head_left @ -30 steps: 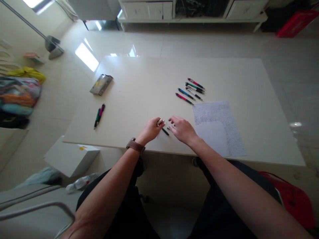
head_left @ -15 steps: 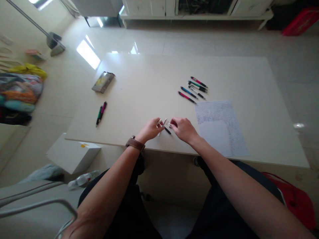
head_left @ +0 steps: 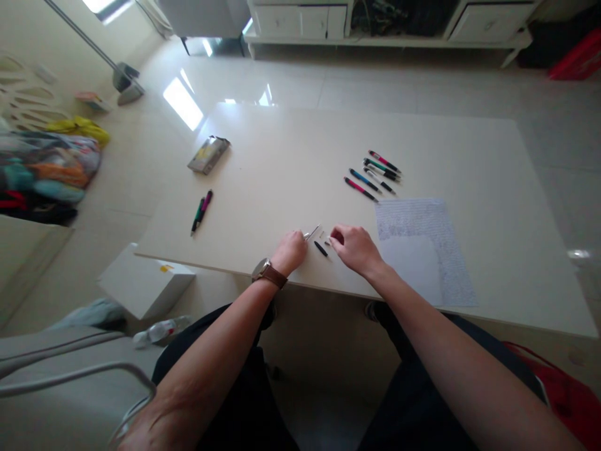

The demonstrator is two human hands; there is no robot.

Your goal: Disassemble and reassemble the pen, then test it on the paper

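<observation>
Several tiny pen parts point(head_left: 323, 236) are lying loose between my hands near the table point(head_left: 291, 156) edge, and while my left hand point(head_left: 290, 252) is pinching what looks like a thin refill point(head_left: 312, 232) and my right hand point(head_left: 357, 248) is curling half-closed beside the black pen piece point(head_left: 321, 248), I'm risking nudging one off.

Everything is lying on the table point(head_left: 291, 156). Taking the sheet of paper point(head_left: 422, 247) as landmark: the group of pens point(head_left: 373, 174) is lying just behind its left corner, the small pen parts point(head_left: 321, 244) are sitting to its left, the pair of pens point(head_left: 201, 212) is lying further left, and the box point(head_left: 209, 154) is resting behind that pair.
</observation>
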